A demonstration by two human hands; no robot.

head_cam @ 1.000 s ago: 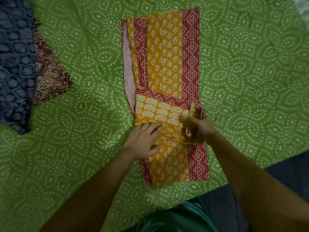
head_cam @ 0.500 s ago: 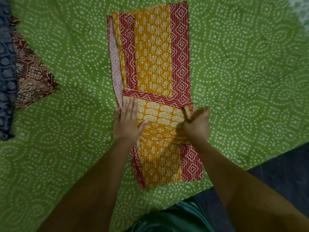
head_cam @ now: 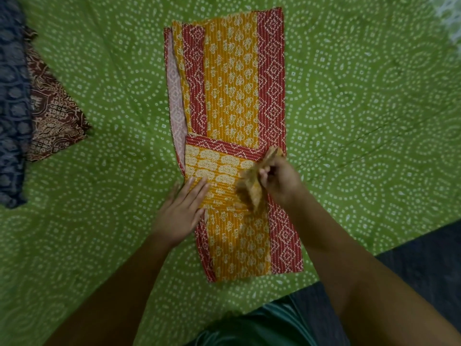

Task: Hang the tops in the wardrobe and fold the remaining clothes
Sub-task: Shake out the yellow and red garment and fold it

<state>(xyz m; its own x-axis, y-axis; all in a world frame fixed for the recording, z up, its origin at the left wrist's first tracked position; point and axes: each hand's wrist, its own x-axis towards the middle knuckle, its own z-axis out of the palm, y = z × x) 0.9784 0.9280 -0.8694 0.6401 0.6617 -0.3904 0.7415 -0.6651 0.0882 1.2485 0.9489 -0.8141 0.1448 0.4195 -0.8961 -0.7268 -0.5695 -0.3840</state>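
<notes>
A yellow and red printed garment (head_cam: 232, 96) lies folded into a long strip on the green dotted bedsheet (head_cam: 361, 96), running from the far middle toward me. My left hand (head_cam: 183, 211) rests flat with straight fingers on the strip's left edge. Over the right side of the strip, my right hand (head_cam: 279, 183) pinches a bunched yellow piece of the garment (head_cam: 252, 186), lifted a little above the fold. Part of the strip's middle is hidden under both hands.
A dark blue patterned cloth (head_cam: 12, 108) and a maroon printed cloth (head_cam: 53, 116) lie at the left edge of the bedsheet. The bed's near edge runs diagonally at lower right, with dark floor (head_cam: 424, 258) beyond it. Green sheet lies bare on both sides of the strip.
My left hand slid back toward me along the strip's left edge. My right hand raised the bunched yellow piece slightly. The view shifted a little.
</notes>
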